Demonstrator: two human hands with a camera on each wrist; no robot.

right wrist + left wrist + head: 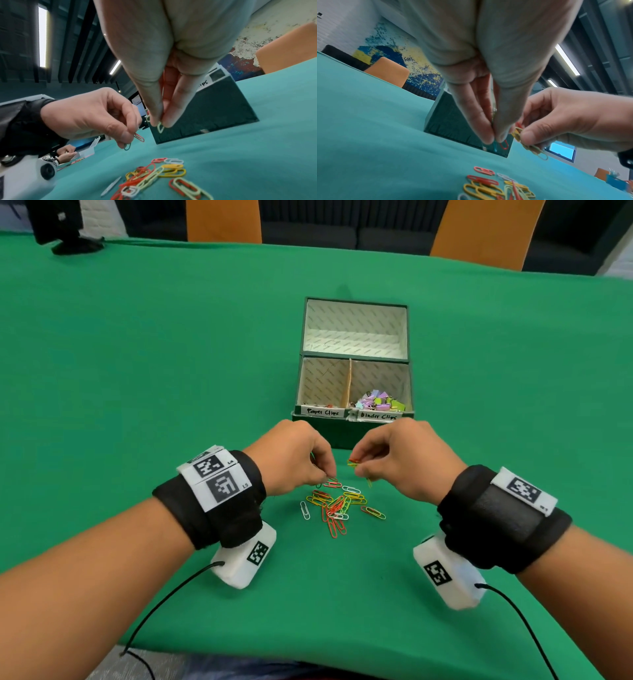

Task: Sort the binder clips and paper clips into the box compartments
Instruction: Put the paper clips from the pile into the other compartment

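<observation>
The binder clips (381, 402) look finished: a pastel heap sits in the box's (354, 424) compartment labelled for them, just beyond the right hand, and none shows on the bench (137, 371). The paper-clip compartment (322, 385), beyond the left hand, holds very little; only a trace of red shows behind its label.

The left hand (291, 457) pinches a red and a green paper clip between thumb and fingertips, with more possibly tucked up between the fingers. The right hand (397, 455) pinches a small bunch of yellow, red and pale ones. Both grips hang just above the loose paper clips (337, 505), which lie scattered on the bench directly below and between them, near the box's front wall.

So roughly half seems done: the loose pile and both handfuls are not yet in the box.
</observation>
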